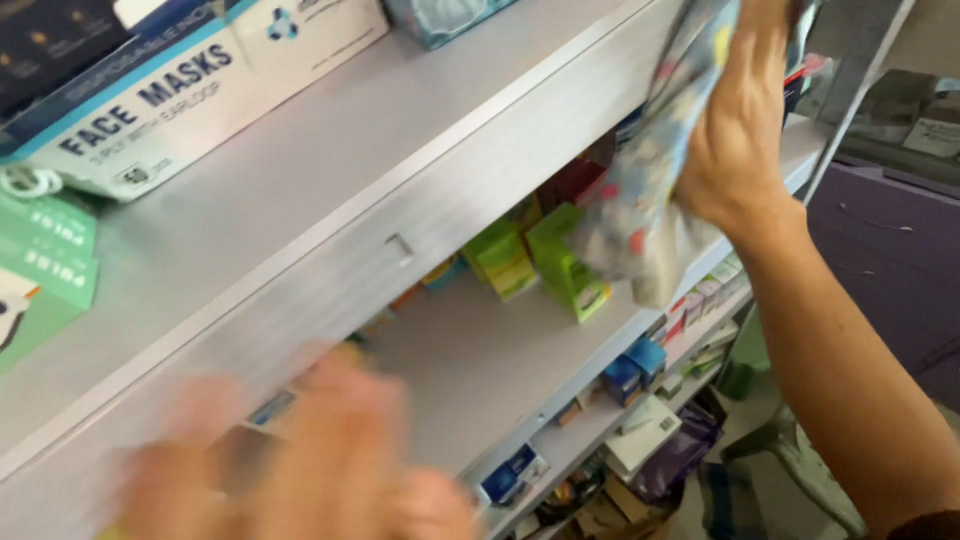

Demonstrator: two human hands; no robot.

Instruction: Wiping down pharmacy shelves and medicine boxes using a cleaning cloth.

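Note:
My right hand (pixel 735 130) is raised at the upper right and grips a patterned cloth (pixel 640 200) with coloured spots, which hangs down in front of the grey shelf unit (pixel 330 270). Just behind the cloth stand lime-green boxes (pixel 560 265) on the middle shelf. My left hand (pixel 310 460) is at the bottom left, heavily blurred, close to the middle shelf's front; what it touches cannot be made out.
On the top shelf lie a white and blue carton of masks (pixel 170 90), green packets (pixel 45 265) at the left edge and a teal box (pixel 440 15). Lower shelves hold several small blue and white boxes (pixel 630 375). A purple counter (pixel 890 270) stands at right.

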